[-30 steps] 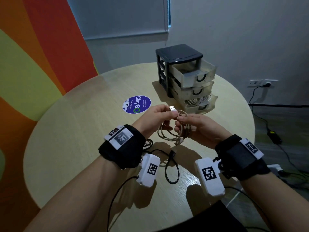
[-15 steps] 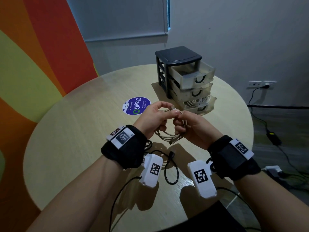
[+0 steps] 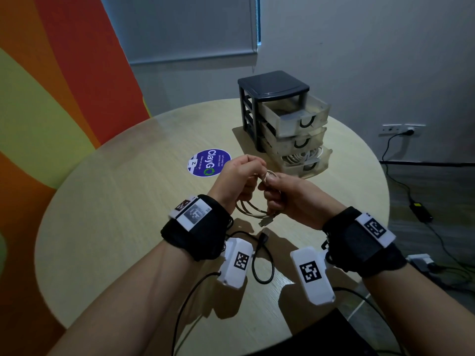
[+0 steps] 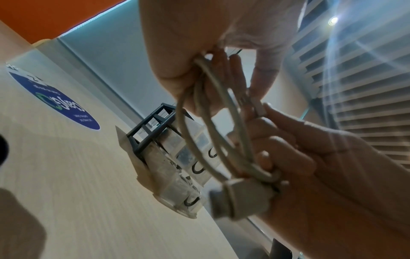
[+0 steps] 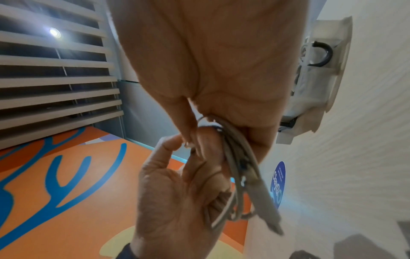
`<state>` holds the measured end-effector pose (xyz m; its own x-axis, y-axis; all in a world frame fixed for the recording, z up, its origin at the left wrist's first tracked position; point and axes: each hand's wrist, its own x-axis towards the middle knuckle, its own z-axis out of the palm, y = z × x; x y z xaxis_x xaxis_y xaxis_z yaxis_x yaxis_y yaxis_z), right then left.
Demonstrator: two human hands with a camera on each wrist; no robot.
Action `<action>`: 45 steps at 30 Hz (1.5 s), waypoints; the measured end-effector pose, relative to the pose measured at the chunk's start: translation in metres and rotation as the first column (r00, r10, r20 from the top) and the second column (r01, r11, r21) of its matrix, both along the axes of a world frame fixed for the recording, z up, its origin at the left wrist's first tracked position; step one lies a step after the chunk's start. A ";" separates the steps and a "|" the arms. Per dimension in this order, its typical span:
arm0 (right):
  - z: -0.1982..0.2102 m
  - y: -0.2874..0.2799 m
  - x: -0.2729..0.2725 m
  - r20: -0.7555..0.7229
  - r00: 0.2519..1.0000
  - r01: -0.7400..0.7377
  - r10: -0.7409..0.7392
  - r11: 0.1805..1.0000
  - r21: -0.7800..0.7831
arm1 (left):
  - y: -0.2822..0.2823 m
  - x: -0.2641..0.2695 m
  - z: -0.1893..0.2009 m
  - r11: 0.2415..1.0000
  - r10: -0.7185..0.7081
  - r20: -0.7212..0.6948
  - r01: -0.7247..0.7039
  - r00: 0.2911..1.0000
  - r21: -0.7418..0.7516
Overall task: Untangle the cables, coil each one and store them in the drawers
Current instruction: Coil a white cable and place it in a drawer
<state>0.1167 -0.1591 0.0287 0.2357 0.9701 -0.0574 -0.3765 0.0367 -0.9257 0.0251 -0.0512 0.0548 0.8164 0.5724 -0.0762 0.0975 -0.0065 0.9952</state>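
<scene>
- Head view, centre of the frame: the left hand [image 3: 237, 176] and right hand [image 3: 288, 194] together hold a coiled pale cable [image 3: 253, 211] above the worktop [image 3: 128, 201], each grip curled round the loops.
- Left wrist view shows one plug [image 4: 239, 199] hanging loose at the lower middle, the other end pinched between fingertips [image 4: 269, 112], so this coil looks nearly finished but not yet stored.
- Upper right of centre, the drawer unit [image 3: 272, 86] stands with all three drawers pulled out; the bottom drawer [image 3: 305, 160] already holds a coiled white cable, while the top drawer [image 3: 295, 116] looks empty.
- Below the hands, a black cable [image 3: 262, 263] lies loose on the worktop, uncoiled: one more to do.
</scene>
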 end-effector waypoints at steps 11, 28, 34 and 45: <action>-0.002 0.000 0.008 0.065 0.998 -0.011 0.018 0.994 -0.108 | 0.002 0.005 -0.008 0.998 0.027 -0.039 -0.029 0.999 -0.060; -0.022 0.010 0.007 0.192 0.858 0.496 -0.477 0.866 -0.064 | -0.005 0.007 -0.018 0.880 0.098 0.018 -0.094 0.995 0.466; -0.022 0.012 0.008 0.066 0.847 0.529 -0.528 0.849 -0.002 | -0.004 0.011 -0.013 0.991 0.125 -0.066 -0.121 0.990 0.060; -0.015 0.007 0.003 0.092 0.926 0.369 -0.367 0.929 -0.001 | 0.004 0.007 -0.012 0.986 -0.047 -0.067 0.036 0.997 -0.165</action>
